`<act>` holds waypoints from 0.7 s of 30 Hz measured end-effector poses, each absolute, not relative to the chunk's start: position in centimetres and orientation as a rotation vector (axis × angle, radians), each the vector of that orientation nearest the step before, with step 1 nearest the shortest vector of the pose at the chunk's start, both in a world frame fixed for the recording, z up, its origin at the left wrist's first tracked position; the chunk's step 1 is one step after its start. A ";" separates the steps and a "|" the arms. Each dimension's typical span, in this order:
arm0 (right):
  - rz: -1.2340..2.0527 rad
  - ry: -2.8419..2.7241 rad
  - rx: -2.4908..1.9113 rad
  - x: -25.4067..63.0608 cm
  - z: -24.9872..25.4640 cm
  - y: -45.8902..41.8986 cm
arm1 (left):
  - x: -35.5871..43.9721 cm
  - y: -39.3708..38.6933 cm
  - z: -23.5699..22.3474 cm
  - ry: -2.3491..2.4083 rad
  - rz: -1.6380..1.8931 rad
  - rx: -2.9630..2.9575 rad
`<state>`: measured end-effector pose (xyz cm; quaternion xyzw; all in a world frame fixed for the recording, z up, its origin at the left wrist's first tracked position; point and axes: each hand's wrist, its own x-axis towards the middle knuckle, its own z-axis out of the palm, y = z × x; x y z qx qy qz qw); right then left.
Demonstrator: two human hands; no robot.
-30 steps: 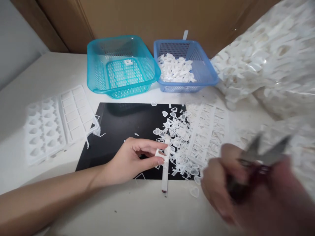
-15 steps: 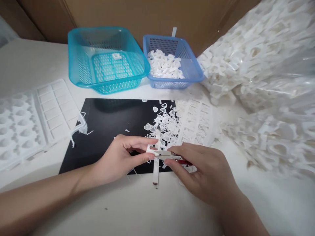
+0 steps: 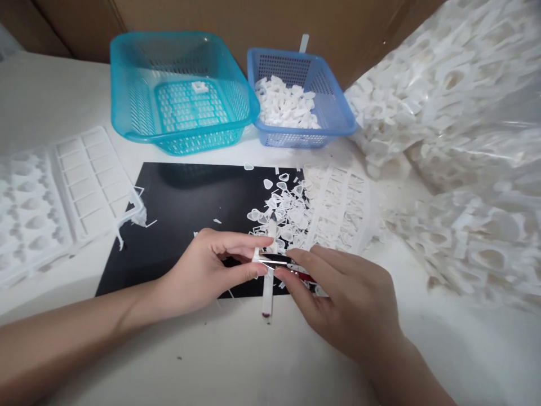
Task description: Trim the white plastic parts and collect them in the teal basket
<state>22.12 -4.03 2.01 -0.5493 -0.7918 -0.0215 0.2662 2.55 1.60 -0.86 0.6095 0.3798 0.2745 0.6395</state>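
Note:
My left hand (image 3: 220,268) pinches a small white plastic piece (image 3: 256,255) between thumb and fingers; most of it is hidden. My right hand (image 3: 342,293) is closed on small red-handled scissors (image 3: 291,264), with their metal blades pointing left at that piece. The blade tips are at the piece, and I cannot tell if they touch it. Beneath the hands lies a slim white stick-like tool (image 3: 267,296) with a dark tip. It rests on a black mat (image 3: 181,197), beside a heap of white plastic trimmings (image 3: 291,211).
A teal basket (image 3: 127,121) with one white piece stands at the back left. Touching it, a blue basket (image 3: 333,113) holds many white pieces. Clear bags of white parts (image 3: 456,118) fill the right. White moulded trays (image 3: 88,180) lie left, and another ribbed tray (image 3: 338,208) holds trimmings.
The scissors have turned in my right hand, showing a darker blade face, and moved slightly left toward the white piece. My left hand keeps its pinch. The camera view has shifted slightly.

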 end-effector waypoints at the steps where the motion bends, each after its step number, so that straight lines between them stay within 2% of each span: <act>1: -0.073 -2.138 -1.482 22.0 2.0 -4.0 | 2.6 1.6 -0.8 0.860 0.630 1.381; 21: -0.086 -2.104 -1.531 21.5 1.8 -4.2 | 2.9 1.8 -0.8 0.850 0.627 1.298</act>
